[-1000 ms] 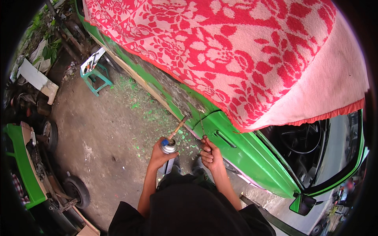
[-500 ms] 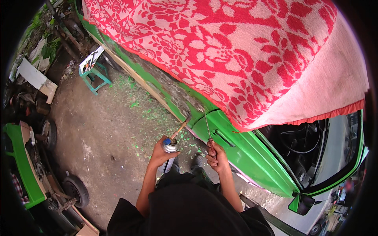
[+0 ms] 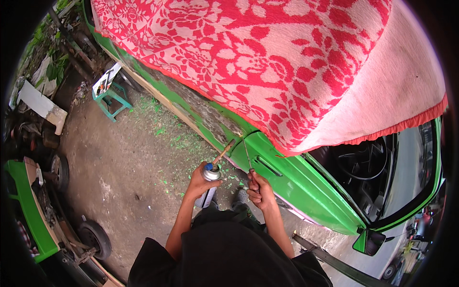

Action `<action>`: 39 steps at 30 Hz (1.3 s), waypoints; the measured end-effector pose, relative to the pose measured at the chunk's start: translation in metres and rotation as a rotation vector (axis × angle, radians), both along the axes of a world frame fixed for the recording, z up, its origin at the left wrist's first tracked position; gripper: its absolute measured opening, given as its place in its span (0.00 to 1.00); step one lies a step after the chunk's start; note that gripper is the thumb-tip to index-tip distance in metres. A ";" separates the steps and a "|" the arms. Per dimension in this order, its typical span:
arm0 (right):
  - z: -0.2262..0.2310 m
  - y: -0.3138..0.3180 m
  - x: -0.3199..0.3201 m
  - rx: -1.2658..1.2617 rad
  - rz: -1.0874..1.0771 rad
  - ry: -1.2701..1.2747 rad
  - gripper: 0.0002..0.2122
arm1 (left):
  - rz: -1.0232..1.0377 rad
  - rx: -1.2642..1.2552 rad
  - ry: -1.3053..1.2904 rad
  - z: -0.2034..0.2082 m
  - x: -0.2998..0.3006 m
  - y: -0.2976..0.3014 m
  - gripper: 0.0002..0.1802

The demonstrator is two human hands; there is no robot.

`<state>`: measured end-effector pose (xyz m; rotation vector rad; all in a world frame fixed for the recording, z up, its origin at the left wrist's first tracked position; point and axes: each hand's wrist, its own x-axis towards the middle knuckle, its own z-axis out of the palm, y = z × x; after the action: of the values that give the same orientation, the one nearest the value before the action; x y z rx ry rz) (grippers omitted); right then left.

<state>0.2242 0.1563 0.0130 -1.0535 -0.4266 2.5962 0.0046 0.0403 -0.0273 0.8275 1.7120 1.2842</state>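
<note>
My left hand (image 3: 197, 184) is closed around a blowtorch, a gas canister (image 3: 205, 197) with a blue knob and a long burner tube (image 3: 223, 152). The tube slants up and right toward the car's side. In my right hand (image 3: 260, 191) is a thin-shafted tool like a screwdriver (image 3: 247, 155), its handle wrapped by my fingers. Its tip is at the rear edge of the green car door (image 3: 287, 184), beside a scraped, bare body panel (image 3: 205, 112). Whether the tip touches the metal I cannot tell. No flame is distinct.
A red and pink flowered blanket (image 3: 267, 62) covers the car's roof. Green paint flakes (image 3: 165, 124) litter the ground. A teal stool (image 3: 112, 100) with tools stands at the far left. Wheels (image 3: 94, 237) and a green car part (image 3: 31, 210) lie left; a side mirror (image 3: 369, 242) juts out right.
The view has shifted slightly, with the car's rear and stool sitting a little further left. Both hands keep their holds; the tool's tip and burner tube have moved only slightly.
</note>
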 end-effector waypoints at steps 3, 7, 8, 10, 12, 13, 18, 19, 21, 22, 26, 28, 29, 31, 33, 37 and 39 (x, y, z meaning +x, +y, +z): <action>-0.001 0.001 -0.001 0.007 0.011 0.013 0.09 | -0.002 0.004 -0.003 -0.003 0.000 0.000 0.27; 0.003 0.002 -0.003 -0.002 0.011 0.003 0.09 | -0.007 -0.009 0.021 0.000 0.000 -0.001 0.27; 0.004 0.003 -0.003 -0.005 0.011 0.003 0.09 | -0.008 -0.018 0.033 0.002 0.000 -0.002 0.27; 0.005 0.004 -0.003 0.001 0.014 0.008 0.09 | 0.056 -0.011 -0.025 0.017 0.004 -0.002 0.27; 0.008 0.004 -0.004 0.007 0.014 0.001 0.09 | 0.096 -0.002 -0.052 0.018 0.003 -0.005 0.27; 0.010 0.004 -0.005 0.011 0.013 -0.008 0.09 | 0.104 0.004 -0.050 0.014 0.000 -0.009 0.27; 0.016 0.005 -0.009 0.010 0.006 -0.051 0.09 | 0.125 0.019 0.007 0.016 -0.010 -0.019 0.26; 0.016 0.008 -0.010 0.010 0.017 -0.067 0.09 | 0.140 0.020 0.001 0.013 -0.011 -0.020 0.26; 0.017 0.011 -0.013 0.011 0.031 -0.091 0.09 | 0.169 0.019 -0.011 0.009 -0.012 -0.023 0.25; 0.018 0.011 -0.017 0.012 0.034 -0.099 0.09 | 0.177 0.013 -0.003 0.009 -0.012 -0.024 0.25; 0.018 0.014 -0.019 0.044 0.051 -0.100 0.10 | 0.185 0.015 0.010 0.003 -0.016 -0.020 0.25; 0.019 0.013 -0.015 0.060 0.061 -0.128 0.11 | 0.185 -0.006 0.005 0.011 -0.014 -0.016 0.24; 0.020 0.009 -0.011 0.072 0.066 -0.141 0.11 | 0.180 -0.003 0.009 0.012 -0.011 -0.019 0.24; 0.023 0.008 -0.009 0.111 0.079 -0.158 0.11 | 0.175 0.017 0.026 0.015 -0.007 -0.021 0.24; 0.024 0.008 -0.005 0.118 0.068 -0.147 0.10 | 0.176 0.006 0.051 0.013 -0.005 -0.022 0.25; 0.024 0.010 -0.013 0.112 0.056 -0.172 0.10 | 0.220 -0.014 -0.004 0.011 0.003 -0.025 0.25; 0.027 0.012 -0.019 0.107 0.059 -0.178 0.10 | 0.204 0.003 -0.015 0.016 0.005 -0.028 0.25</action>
<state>0.2054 0.1679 0.0401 -1.2571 -0.6405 2.5070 0.0095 0.0122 -0.0110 0.6555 1.8195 1.4249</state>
